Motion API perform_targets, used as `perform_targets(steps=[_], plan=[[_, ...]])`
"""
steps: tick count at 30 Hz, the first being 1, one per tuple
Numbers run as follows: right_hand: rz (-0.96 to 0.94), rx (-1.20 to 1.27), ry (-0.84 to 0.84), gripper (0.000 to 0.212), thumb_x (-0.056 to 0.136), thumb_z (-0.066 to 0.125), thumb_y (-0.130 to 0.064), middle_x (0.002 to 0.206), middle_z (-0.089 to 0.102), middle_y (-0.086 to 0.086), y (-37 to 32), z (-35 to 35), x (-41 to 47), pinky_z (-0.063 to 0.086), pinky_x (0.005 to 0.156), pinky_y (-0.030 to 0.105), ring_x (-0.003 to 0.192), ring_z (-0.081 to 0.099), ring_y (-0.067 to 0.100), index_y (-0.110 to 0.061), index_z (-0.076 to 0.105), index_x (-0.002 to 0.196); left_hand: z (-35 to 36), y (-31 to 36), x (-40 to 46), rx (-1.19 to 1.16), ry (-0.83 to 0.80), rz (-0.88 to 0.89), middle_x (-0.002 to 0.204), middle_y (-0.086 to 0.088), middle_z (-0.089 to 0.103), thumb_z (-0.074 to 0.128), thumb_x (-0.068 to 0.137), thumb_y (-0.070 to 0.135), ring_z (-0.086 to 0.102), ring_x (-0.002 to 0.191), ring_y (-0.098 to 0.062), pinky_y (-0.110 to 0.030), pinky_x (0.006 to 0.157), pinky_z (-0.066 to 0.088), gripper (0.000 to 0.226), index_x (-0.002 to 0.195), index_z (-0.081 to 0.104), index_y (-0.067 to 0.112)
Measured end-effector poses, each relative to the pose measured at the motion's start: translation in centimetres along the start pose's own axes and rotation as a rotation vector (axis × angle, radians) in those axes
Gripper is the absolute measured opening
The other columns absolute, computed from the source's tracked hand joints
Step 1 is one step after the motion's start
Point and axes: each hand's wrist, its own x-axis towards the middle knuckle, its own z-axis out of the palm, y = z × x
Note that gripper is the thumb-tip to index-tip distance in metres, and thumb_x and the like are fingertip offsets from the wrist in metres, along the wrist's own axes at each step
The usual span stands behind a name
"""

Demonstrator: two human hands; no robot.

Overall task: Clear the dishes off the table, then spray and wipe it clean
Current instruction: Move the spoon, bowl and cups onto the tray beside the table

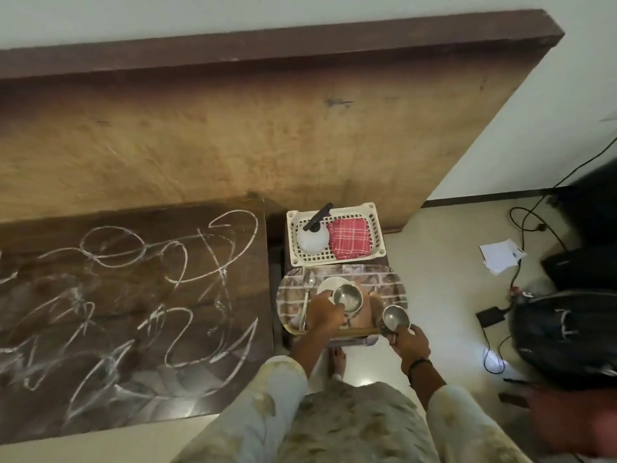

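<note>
Left hand [325, 315] grips a round steel bowl [348, 297] over a brick-patterned tray [390, 289]; right hand [410, 342] holds a smaller steel bowl [395, 316].

Dark table, small stand and pale floor

The dark wooden table [133, 312] fills the 9 o'clock side, its top covered in white scribbled marks [173, 269]. Just beside it, toward 3 o'clock, a low stand [278, 262] carries a brick-patterned tray [394, 289] with a white slotted basket [334, 259] at its 12 o'clock edge. On the tray lie a spoon [306, 295], a white saucer [325, 284] and what looks like a steel bowl [348, 296]. The pale floor [444, 262], from 2 to 4 o'clock, holds black cables [521, 225] and white papers [500, 255].
</note>
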Motion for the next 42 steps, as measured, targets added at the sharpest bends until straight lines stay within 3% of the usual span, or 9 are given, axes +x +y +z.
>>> perform_targets(steps=[3,7,20,26,30,33,35,38,42], plan=[[0.031,-0.002,-0.091,0.034,0.092,0.053,-0.010,0.095,0.059,0.017,-1.6,0.5,0.7,0.051,0.064,0.031,0.074,0.058,0.028,0.003,0.050,0.123,2.1,2.7,1.0,0.070,-0.001,-0.007,0.130,-0.008,0.058,0.055,0.085,0.019,0.057,0.117,-0.026,-0.035,0.098,0.047,0.048,0.132,0.049,0.016],[0.027,-0.034,-0.051,0.021,0.087,0.059,-0.014,0.099,0.061,0.012,-1.6,2.4,2.6,0.053,0.079,0.041,0.086,0.059,0.029,-0.010,0.057,0.108,4.7,5.0,3.5,0.144,-0.001,-0.015,0.133,-0.011,0.054,0.053,0.089,0.019,0.050,0.124,-0.027,-0.034,0.103,0.037,0.048,0.136,0.044,0.014],[0.026,-0.188,-0.056,0.027,0.087,0.061,-0.012,0.100,0.056,0.013,-2.0,3.8,7.0,0.041,0.074,0.035,0.088,0.054,0.031,-0.010,0.039,0.102,10.8,5.6,9.4,0.211,0.007,-0.127,0.118,-0.011,0.063,0.052,0.090,0.017,0.059,0.110,-0.030,-0.038,0.090,0.045,0.036,0.125,0.046,0.013],[-0.439,-0.285,0.038,0.024,0.088,0.063,-0.016,0.101,0.052,0.009,-6.1,3.6,6.7,0.047,0.074,0.035,0.090,0.053,0.026,-0.004,0.046,0.101,9.9,5.5,9.3,0.248,0.024,-0.070,0.122,-0.012,0.060,0.042,0.096,0.025,0.057,0.113,-0.030,-0.041,0.096,0.044,0.039,0.132,0.039,0.012],[-0.631,-0.331,-0.153,0.019,0.090,0.057,-0.010,0.107,0.052,0.006,-12.2,7.3,7.8,0.044,0.077,0.020,0.096,0.049,0.019,-0.002,0.051,0.106,6.8,4.3,9.7,-0.148,0.338,0.072,0.121,-0.011,0.059,0.053,0.087,0.025,0.056,0.113,-0.028,-0.042,0.095,0.045,0.046,0.129,0.041,0.013],[-0.607,-0.428,-0.302,0.003,0.090,0.058,-0.013,0.096,0.062,0.003,-15.7,11.5,9.8,0.050,0.076,0.024,0.085,0.059,0.017,-0.012,0.056,0.092,3.4,1.7,12.3,-0.380,0.448,0.090,0.123,-0.011,0.053,0.065,0.075,0.028,0.055,0.111,-0.031,-0.045,0.091,0.049,0.061,0.127,0.037,0.015],[-0.533,-0.457,-0.354,0.006,0.081,0.061,-0.019,0.086,0.067,0.001,-16.1,14.2,12.7,0.057,0.074,0.034,0.079,0.066,0.017,-0.019,0.058,0.087,0.8,0.7,14.2,-0.483,0.440,0.076,0.124,-0.010,0.052,0.076,0.066,0.036,0.056,0.111,-0.032,-0.045,0.088,0.053,0.077,0.128,0.033,0.021],[-0.419,-0.546,-0.249,0.067,0.062,0.064,-0.038,0.122,0.059,0.017,-15.6,17.7,15.9,0.047,0.097,0.052,0.115,0.057,0.037,-0.012,0.052,0.122,-2.5,0.7,17.8,-0.431,0.327,0.216,0.131,-0.001,0.045,0.083,0.066,0.025,0.048,0.116,-0.014,-0.009,0.087,0.046,0.092,0.140,0.030,0.009],[-0.481,-0.733,-0.002,0.078,0.082,0.070,-0.027,0.146,0.032,0.023,-15.7,19.2,14.8,0.025,0.113,0.045,0.134,0.033,0.039,0.000,0.028,0.142,-4.5,2.2,21.7,-0.180,0.118,0.505,0.136,0.006,0.048,0.079,0.057,0.053,0.046,0.126,-0.010,-0.031,0.104,0.042,0.092,0.136,0.041,0.025]])
